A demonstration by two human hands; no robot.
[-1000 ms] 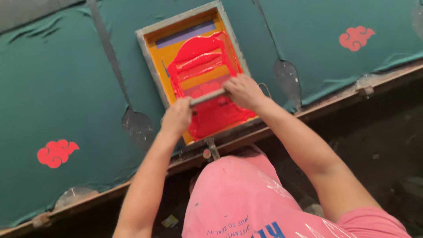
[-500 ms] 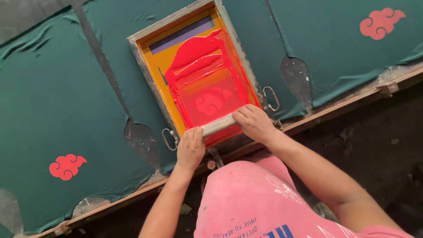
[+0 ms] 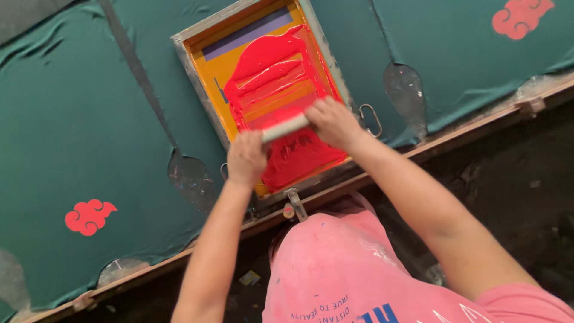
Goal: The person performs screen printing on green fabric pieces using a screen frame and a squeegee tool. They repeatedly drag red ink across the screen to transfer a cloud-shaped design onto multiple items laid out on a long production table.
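A grey-framed printing screen (image 3: pixel 190 64) with an orange mesh lies on dark green fabric (image 3: pixel 78 125). Bright red ink (image 3: pixel 272 78) covers most of the mesh. My left hand (image 3: pixel 245 158) and my right hand (image 3: pixel 333 122) both grip a grey squeegee (image 3: pixel 286 127) that lies across the screen's lower half, its blade in the ink. Both hands sit at the squeegee's ends.
Red cloud prints show on the fabric at the lower left (image 3: pixel 88 216) and at the upper right (image 3: pixel 520 16). A wooden table edge (image 3: pixel 466 134) runs diagonally below the fabric. A metal hinge clamp (image 3: pixel 294 204) sits at the frame's near side. My pink shirt (image 3: pixel 353 269) fills the bottom.
Both hands have pushed the squeegee from the screen's near edge back up toward its middle, after pulling it down before that. The view has shifted a little.
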